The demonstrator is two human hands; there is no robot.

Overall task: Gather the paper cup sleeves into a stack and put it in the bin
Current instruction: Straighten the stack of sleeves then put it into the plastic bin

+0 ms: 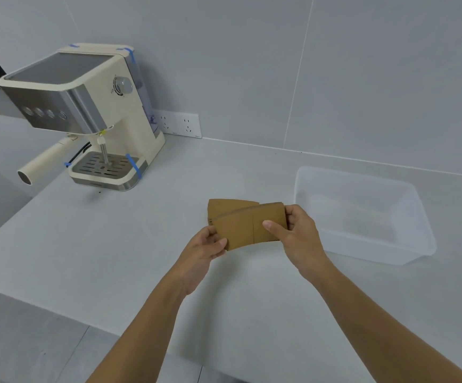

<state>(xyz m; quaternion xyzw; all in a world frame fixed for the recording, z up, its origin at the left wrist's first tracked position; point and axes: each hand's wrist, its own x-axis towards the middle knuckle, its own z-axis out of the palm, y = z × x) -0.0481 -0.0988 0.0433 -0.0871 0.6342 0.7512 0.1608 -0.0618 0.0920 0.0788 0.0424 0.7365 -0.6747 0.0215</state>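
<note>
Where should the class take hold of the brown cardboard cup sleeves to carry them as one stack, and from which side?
Pinch the brown cardboard cup sleeves at their two short ends, coming in from left and right, as the left hand and right hand do. The sleeves are flat and fanned, one peeking out behind, so pressing both ends should square them before they go to the clear plastic bin.

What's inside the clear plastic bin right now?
Nothing shows inside the bin; its bare bottom is visible through the translucent walls. The sleeves are outside it, held by the left hand and right hand.
</note>
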